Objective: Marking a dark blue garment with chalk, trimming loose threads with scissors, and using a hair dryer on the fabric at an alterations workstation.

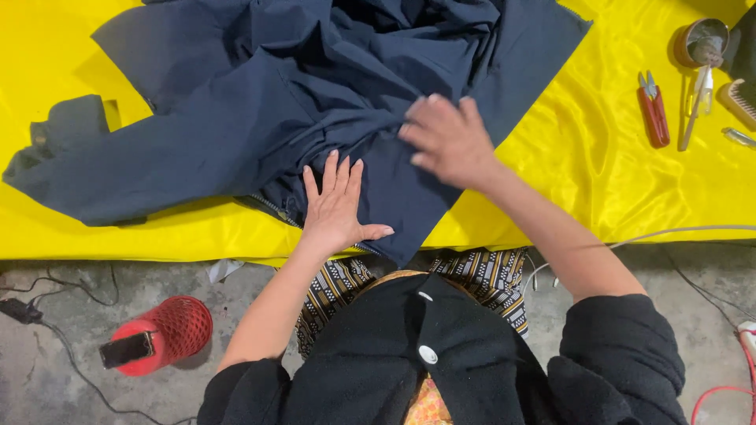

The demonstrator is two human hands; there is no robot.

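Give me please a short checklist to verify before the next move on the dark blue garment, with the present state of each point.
1. Left hand lies flat on the dark blue garment: ok.
2. Right hand is on the cloth: cannot tell, blurred.
3. Garment is smooth: not ok, folds bunch at its middle.
4. Garment lies wholly on the yellow cloth: not ok, one corner hangs over the near edge.
5. Red thread snips lie apart from the garment: ok.
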